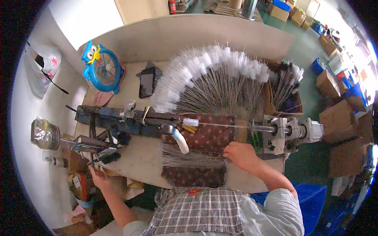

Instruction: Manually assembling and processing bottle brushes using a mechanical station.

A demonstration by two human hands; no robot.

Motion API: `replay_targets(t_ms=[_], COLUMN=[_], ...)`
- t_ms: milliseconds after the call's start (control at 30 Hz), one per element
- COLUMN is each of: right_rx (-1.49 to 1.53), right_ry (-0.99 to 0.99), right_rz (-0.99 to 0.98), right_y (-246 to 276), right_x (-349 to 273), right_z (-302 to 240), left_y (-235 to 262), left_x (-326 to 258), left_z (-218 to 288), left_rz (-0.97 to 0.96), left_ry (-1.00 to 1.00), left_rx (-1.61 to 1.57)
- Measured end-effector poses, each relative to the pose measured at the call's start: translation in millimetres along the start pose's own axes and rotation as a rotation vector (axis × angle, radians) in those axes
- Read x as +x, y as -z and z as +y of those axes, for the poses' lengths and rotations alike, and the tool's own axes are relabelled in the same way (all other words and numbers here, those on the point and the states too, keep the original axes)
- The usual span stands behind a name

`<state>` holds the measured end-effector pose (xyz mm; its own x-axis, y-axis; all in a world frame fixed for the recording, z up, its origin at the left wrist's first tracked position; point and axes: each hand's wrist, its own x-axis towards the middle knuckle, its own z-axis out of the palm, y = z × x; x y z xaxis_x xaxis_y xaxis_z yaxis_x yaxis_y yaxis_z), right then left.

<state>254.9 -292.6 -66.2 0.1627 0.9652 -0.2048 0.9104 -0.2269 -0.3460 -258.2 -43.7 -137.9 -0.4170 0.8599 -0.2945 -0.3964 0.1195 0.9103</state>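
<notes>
My left hand (100,179) is closed on the lower end of a dark metal lever (92,159) at the left of the bench machine (118,120). My right hand (241,153) has its fingers bent together at the right end of a bundle of thin metal wires (191,157), apparently pinching wire there. The wires lie on dotted brown cloth (214,137). Above them, a twisted-wire brush (191,122) with short white bristles sits in line between the machine and the motor spindle (263,128). A curved white handle (181,141) hangs beside it.
Many finished white-tipped wire brushes (220,67) fan across the back of the bench. A carton (291,106) holds dark and white brushes at the right. A black phone (147,82) and a blue owl-topped fan (103,70) stand back left. Cardboard boxes (338,118) line the right.
</notes>
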Motion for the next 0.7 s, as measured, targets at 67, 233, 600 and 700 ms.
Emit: replay_targets(t_ms=[67, 233, 600, 700], right_rx=[0.035, 0.067, 0.136, 0.157], right_ry=[0.121, -0.063, -0.063, -0.015], right_rz=[0.099, 0.045, 0.009, 0.036], right_y=[14.9, 3.5, -8.3, -3.7], right_x=[-5.9, -10.8, -10.2, -16.5], right_z=[1.3, 13.9, 18.4, 11.0], left_y=[2.9, -33.6, -209.9, -237.9], left_x=[4.6, -36.4, -230.3, -252.3], left_z=[5.0, -30.8, -87.2, -91.9], left_rz=[0.097, 0.138, -0.786, -0.738], left_ry=[0.043, -0.065, 0.479, 0.494], left_rx=[0.072, -0.017, 0.154, 0.469])
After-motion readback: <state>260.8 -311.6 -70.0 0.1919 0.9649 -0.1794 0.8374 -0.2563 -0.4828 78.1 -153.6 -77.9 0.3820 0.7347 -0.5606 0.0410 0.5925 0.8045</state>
